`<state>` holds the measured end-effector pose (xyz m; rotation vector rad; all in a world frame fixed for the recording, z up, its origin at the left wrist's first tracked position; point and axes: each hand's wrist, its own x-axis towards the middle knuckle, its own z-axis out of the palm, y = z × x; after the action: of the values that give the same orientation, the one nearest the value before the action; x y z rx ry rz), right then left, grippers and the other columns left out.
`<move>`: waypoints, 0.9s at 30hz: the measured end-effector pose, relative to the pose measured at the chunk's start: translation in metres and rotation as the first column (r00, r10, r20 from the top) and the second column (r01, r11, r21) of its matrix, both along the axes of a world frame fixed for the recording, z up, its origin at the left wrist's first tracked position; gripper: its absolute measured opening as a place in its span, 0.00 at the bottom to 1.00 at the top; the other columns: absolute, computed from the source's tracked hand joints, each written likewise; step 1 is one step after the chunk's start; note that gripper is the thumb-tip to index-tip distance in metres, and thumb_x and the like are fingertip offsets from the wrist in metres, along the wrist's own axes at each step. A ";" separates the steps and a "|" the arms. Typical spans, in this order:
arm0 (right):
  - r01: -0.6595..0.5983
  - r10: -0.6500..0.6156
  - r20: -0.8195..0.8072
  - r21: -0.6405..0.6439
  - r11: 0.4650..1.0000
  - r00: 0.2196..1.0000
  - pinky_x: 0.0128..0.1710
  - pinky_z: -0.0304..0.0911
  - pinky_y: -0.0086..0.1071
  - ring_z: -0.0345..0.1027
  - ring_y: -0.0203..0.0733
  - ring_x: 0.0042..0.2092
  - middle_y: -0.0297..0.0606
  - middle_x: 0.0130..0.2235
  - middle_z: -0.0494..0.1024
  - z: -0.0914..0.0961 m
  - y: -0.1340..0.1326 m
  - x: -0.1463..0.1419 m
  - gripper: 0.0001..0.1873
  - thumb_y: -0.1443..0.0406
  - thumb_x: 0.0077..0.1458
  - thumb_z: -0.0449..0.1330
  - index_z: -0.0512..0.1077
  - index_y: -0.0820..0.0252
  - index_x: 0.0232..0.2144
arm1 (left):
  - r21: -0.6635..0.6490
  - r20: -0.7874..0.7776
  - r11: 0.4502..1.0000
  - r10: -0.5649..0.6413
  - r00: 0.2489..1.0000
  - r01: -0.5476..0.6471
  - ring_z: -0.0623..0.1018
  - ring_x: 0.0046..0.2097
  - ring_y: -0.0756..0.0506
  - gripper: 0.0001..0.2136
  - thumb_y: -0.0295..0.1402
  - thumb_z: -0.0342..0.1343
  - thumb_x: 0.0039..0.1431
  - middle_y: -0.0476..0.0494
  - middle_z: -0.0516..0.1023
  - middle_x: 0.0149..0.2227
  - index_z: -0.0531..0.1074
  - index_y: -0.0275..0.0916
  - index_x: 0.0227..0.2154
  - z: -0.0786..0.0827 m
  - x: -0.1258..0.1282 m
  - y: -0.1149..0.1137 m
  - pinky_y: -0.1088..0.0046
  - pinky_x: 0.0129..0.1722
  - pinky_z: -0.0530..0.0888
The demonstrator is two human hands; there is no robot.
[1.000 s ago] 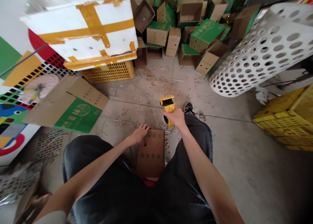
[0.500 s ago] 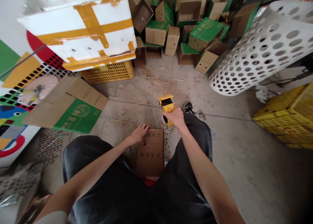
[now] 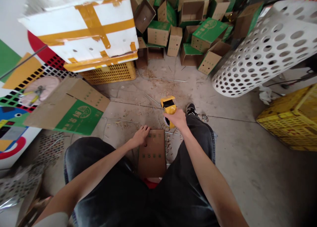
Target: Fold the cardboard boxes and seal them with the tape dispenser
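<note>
Between my knees stands a small brown cardboard box (image 3: 153, 156) with rows of green print on its upward face. My left hand (image 3: 141, 136) grips the box at its far left corner, fingers bent over the edge. Out to the right and a little farther off, my right hand (image 3: 177, 119) is wrapped round a yellow tape dispenser (image 3: 168, 104) with a black part at its far end. The dispenser is held apart from the box, above the floor. My palm hides much of its handle.
An open green-and-brown carton (image 3: 76, 113) leans at left. Behind it, a taped white foam box (image 3: 86, 32) sits on a yellow crate (image 3: 111, 73). Many small cartons (image 3: 158, 33) are heaped at the back. A perforated white cylinder (image 3: 262, 52) and a yellow crate (image 3: 292, 121) stand right.
The box and my left hand have shifted very slightly to the left. My right hand holds the tape dispenser in nearly the same spot.
</note>
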<state>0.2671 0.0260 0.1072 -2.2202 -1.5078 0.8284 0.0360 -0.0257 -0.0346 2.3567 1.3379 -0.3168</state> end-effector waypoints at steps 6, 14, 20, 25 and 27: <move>0.002 -0.002 0.008 -0.011 1.000 1.000 0.36 0.67 0.32 0.78 0.51 0.44 0.45 0.39 0.83 0.002 0.000 0.000 0.20 0.55 0.47 0.69 0.78 0.61 0.39 | 0.032 -0.048 0.999 -0.001 0.999 0.003 0.65 0.60 0.33 0.45 0.27 0.73 0.37 0.31 0.64 0.59 0.58 0.31 0.59 0.002 0.005 -0.004 0.58 0.60 0.67; -0.003 0.003 0.018 -0.007 1.000 1.000 0.37 0.68 0.32 0.79 0.51 0.44 0.45 0.39 0.83 0.002 -0.001 -0.001 0.20 0.54 0.47 0.69 0.79 0.60 0.40 | 0.061 -0.139 0.997 0.051 0.989 -0.043 0.66 0.60 0.35 0.33 0.19 0.59 0.52 0.32 0.64 0.60 0.58 0.37 0.61 0.013 0.024 -0.015 0.62 0.47 0.78; -0.011 0.011 0.030 -0.013 1.000 0.999 0.37 0.67 0.32 0.79 0.52 0.44 0.45 0.39 0.83 0.002 -0.002 -0.001 0.20 0.54 0.47 0.69 0.79 0.61 0.39 | 0.104 -0.209 0.994 0.065 0.976 -0.044 0.65 0.61 0.34 0.33 0.16 0.58 0.53 0.32 0.63 0.61 0.59 0.39 0.62 0.016 0.031 -0.013 0.60 0.45 0.81; -0.010 0.010 0.034 -0.007 1.000 0.999 0.37 0.68 0.32 0.79 0.50 0.44 0.45 0.39 0.83 0.001 -0.001 -0.001 0.21 0.54 0.47 0.69 0.79 0.61 0.41 | 0.146 -0.211 0.989 0.049 0.976 -0.018 0.65 0.62 0.34 0.36 0.17 0.59 0.52 0.31 0.62 0.62 0.57 0.38 0.64 0.009 0.028 -0.012 0.58 0.48 0.79; -0.008 0.009 0.033 -0.010 1.000 0.999 0.38 0.68 0.32 0.79 0.50 0.44 0.46 0.40 0.83 0.002 -0.001 -0.001 0.22 0.54 0.47 0.69 0.79 0.62 0.41 | 0.156 -0.189 0.988 0.043 0.981 -0.014 0.65 0.62 0.34 0.38 0.18 0.60 0.51 0.31 0.63 0.63 0.56 0.38 0.65 0.006 0.026 -0.012 0.58 0.50 0.78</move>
<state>0.2660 0.0246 0.1089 -2.2466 -1.5327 0.8069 0.0620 -0.0376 -0.0283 2.4833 1.5338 -0.4573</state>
